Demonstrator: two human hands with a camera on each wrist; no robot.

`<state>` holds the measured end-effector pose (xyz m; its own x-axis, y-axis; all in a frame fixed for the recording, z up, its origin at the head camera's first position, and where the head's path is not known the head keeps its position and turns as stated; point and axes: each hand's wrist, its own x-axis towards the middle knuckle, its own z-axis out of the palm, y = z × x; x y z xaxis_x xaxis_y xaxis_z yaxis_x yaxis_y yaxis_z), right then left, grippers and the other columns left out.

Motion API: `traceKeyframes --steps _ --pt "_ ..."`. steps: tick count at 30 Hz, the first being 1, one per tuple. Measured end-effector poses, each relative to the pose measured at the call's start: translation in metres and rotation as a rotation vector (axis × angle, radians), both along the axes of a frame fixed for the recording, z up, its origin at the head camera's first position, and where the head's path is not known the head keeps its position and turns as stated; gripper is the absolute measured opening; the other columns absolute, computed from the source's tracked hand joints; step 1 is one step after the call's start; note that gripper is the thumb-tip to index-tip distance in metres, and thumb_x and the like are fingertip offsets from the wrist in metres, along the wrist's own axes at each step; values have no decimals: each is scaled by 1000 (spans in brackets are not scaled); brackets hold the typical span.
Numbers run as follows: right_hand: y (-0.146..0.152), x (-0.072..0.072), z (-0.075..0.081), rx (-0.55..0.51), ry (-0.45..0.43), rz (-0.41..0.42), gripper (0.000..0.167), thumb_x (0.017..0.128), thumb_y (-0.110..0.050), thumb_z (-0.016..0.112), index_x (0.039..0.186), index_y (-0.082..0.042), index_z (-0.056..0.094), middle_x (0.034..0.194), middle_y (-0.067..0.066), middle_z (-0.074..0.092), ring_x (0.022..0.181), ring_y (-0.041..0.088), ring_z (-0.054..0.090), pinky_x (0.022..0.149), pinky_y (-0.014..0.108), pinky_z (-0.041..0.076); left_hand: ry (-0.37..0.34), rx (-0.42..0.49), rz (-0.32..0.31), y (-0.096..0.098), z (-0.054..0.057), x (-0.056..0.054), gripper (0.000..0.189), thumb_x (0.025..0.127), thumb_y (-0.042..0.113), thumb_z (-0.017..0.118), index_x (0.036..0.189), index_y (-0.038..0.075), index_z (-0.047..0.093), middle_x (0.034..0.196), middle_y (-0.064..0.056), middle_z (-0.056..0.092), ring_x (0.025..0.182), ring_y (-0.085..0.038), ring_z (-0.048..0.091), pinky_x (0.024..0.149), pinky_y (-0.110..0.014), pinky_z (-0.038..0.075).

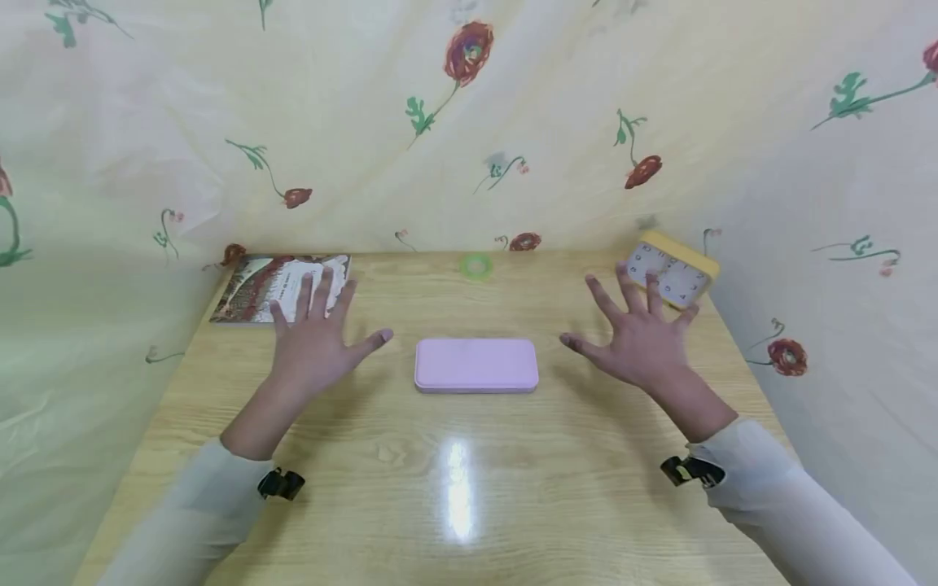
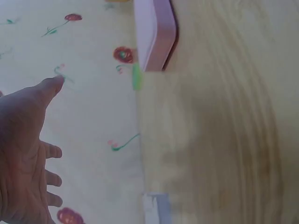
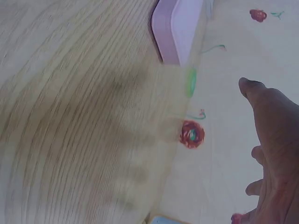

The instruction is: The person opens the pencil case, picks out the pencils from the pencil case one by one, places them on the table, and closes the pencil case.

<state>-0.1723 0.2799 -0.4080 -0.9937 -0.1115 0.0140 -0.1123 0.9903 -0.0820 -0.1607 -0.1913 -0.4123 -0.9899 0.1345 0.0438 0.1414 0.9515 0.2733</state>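
A pink, rounded flat case (image 1: pixel 476 365) lies lengthwise on the wooden table between the two hands. To its left, my left hand (image 1: pixel 311 346) hovers with fingers spread, holding nothing; its fingertips overlap the booklet in the head view. On the other side my right hand (image 1: pixel 641 342) is spread in the same way, also holding nothing, its fingers partly covering a yellow clock (image 1: pixel 672 270). One end of the pink case (image 2: pixel 156 35) shows in the left wrist view, and the other end of the case (image 3: pixel 175 32) in the right wrist view.
A booklet (image 1: pixel 252 289) with a printed cover lies at the table's back left corner. A green ring (image 1: pixel 476 266), perhaps a roll of tape, is at the back edge. Flower-patterned sheeting (image 1: pixel 352 122) hangs behind and beside the table (image 1: pixel 388 488).
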Motion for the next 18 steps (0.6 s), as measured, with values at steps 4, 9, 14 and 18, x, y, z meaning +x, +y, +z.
traceKeyframes --steps 4,9,14,18 --pt "-20 -3 -5 14 -4 46 106 93 -97 43 178 -42 12 189 8 -3 172 53 -6 108 104 -5 -19 -7 -42 14 -16 2 111 98 89 49 179 19 18 188 -17 -1 173 -49 -6 126 -89 -5" --pt "-48 -8 -12 37 -19 124 105 94 -95 44 178 -42 11 189 5 -5 172 51 -6 111 102 -3 -59 -18 -108 34 -40 6 116 96 90 52 177 11 24 188 -17 1 173 -46 -7 130 -86 -4" --pt "-78 -10 -23 69 -30 200 105 94 -95 46 178 -43 11 189 3 -4 173 50 -3 113 101 -1 -101 0 -178 51 -57 12 120 93 90 58 174 6 32 187 -18 6 174 -45 -3 131 -84 0" --pt "-101 -11 -32 115 -27 266 103 94 -94 46 178 -43 14 189 3 2 173 49 4 114 101 6 -116 -11 -205 60 -63 13 119 90 88 64 169 2 42 187 -19 9 174 -44 0 132 -83 3"
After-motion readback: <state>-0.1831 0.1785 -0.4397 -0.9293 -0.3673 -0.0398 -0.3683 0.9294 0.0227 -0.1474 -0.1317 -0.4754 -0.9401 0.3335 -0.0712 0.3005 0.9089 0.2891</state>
